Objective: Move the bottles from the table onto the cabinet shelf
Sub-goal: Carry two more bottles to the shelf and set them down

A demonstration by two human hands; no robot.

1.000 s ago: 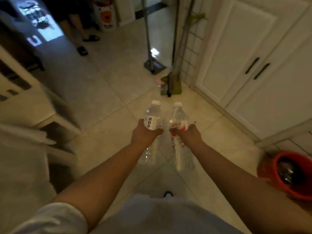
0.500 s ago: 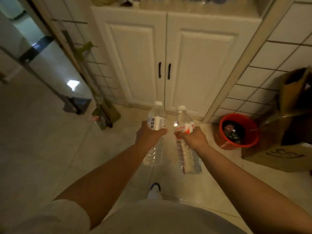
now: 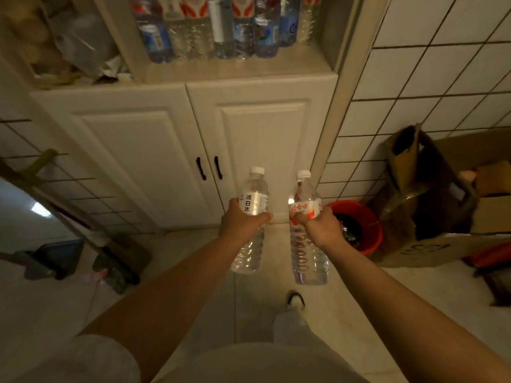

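My left hand [image 3: 240, 223] grips a clear water bottle with a white label [image 3: 253, 201] around its middle, upright. My right hand [image 3: 318, 226] grips a second clear bottle with a red and white label [image 3: 302, 201], also upright. Both bottles hang in front of the white cabinet doors [image 3: 177, 158], well below the open cabinet shelf [image 3: 237, 70]. Several bottles [image 3: 221, 26] stand in a row at the back of that shelf.
A red bucket [image 3: 372, 239] sits on the floor at the right, beside open cardboard boxes [image 3: 431, 205]. A mop and a dustpan [image 3: 58, 261] lean at the left wall. The left shelf compartment holds plastic bags [image 3: 69, 40]. My foot [image 3: 296, 299] is on the tiled floor.
The view has swung toward the cabinet and lifted, so the shelf with its row of bottles came into sight. Both hands keep their grip on the bottles.
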